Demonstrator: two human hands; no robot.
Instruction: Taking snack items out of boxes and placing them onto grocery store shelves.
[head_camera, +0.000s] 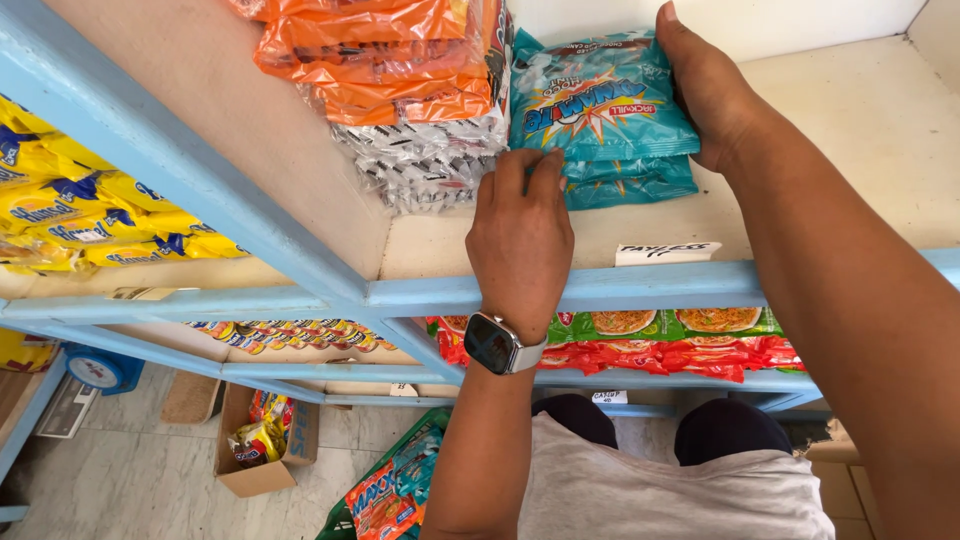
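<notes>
Both hands flat, nothing clamped: left hand (520, 235) and right hand (712, 92) flank the teal packs (598, 120), squaring the stack on the shelf (800, 130).

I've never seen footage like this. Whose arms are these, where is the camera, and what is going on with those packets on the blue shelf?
There is no machine here: these are a person's own two bare arms, filmed by a camera worn on their head and looking down over a blue shelf unit.

The left hand, with a smartwatch on its wrist, rests its fingertips on the near edge of a stack of teal snack packets. The right hand presses against the stack's far right side. Neither hand is closed around the packets; both lie flat against them.

Beside the stack are silvery wrapped packs and orange packets. Yellow packets fill the next bay, and red and green noodle packs sit on the shelf below. A cardboard box stands on the tiled floor.
</notes>
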